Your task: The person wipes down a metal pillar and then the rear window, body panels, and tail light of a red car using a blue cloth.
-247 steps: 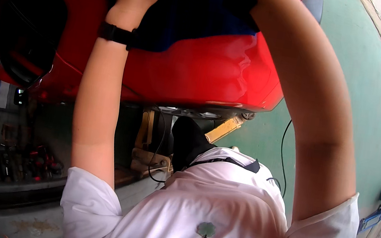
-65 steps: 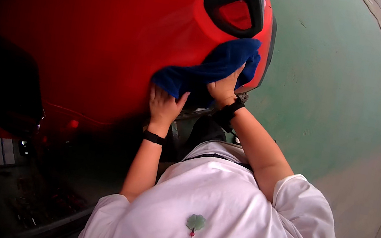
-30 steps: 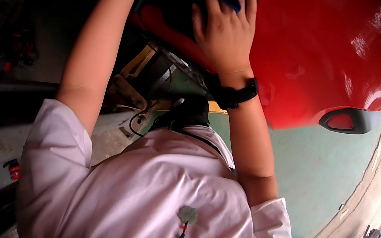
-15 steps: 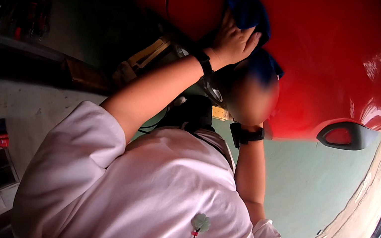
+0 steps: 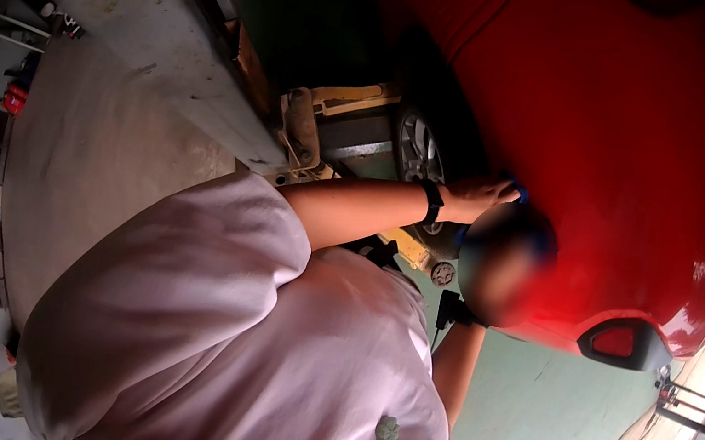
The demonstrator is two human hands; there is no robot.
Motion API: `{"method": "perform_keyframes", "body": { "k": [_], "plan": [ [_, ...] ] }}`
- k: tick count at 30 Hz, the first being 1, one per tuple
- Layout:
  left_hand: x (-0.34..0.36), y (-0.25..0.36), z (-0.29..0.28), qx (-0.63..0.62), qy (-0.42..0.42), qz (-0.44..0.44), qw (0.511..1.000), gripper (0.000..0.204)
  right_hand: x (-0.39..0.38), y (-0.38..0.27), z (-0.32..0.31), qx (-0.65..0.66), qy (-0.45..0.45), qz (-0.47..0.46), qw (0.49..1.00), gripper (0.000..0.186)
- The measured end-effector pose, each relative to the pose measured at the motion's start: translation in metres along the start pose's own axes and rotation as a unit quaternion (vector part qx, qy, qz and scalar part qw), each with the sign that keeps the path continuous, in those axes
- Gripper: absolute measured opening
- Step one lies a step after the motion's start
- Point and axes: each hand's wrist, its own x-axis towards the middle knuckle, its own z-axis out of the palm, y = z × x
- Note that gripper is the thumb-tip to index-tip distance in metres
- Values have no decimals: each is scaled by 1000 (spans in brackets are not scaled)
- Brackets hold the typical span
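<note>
A person's left hand [image 5: 480, 195] lies flat, fingers together, against the glossy red painted side of a car [image 5: 626, 145], pressing a blue cloth [image 5: 520, 192] of which only a small edge shows past the fingertips. A black wristband [image 5: 432, 203] circles the left wrist, just short of the car's panel. The right hand [image 5: 497, 277] is raised beside the left, just below it on the same red panel, but that patch of the picture is blurred, so whether it is open or clamped on the cloth cannot be told; a black watch [image 5: 452, 311] sits on the right wrist beneath it. The blue cloth stays on the car's body, between the two hands, above the car's black-framed red side mirror [image 5: 621, 341].

Both bare forearms run back from the car to the short sleeves of a pale pink shirt [image 5: 236, 359], on whose front hangs a small clip with a thin dark cord [image 5: 384, 432]. To the left of the hands, under the car's edge, shows a silver wheel in a black tyre [image 5: 415, 151], with yellow metal lift arms [image 5: 350, 94] just beside it. Farther left of the car runs a grey concrete ledge [image 5: 151, 28]. Below the car's mirror spreads a green painted floor [image 5: 544, 411].
</note>
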Motion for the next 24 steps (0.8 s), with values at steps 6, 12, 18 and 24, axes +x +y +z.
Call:
{"method": "perform_keyframes", "body": {
  "k": [6, 12, 18, 24],
  "plan": [
    [-42, 46, -148, 73, 229, -50, 969, 28, -11, -36, 32, 46, -46, 230, 971, 59],
    [-137, 52, -279, 84, 363, -179, 911, 35, 81, -183, 55, 272, 127, 69, 951, 79],
    [-226, 16, -441, 415, 478, -192, 750, 22, 225, -424, -18, 525, 155, -190, 815, 49],
    [-169, 21, -721, 449, 551, -66, 700, 60, 424, -584, -139, 361, 441, -280, 773, 49]
  ]
}}
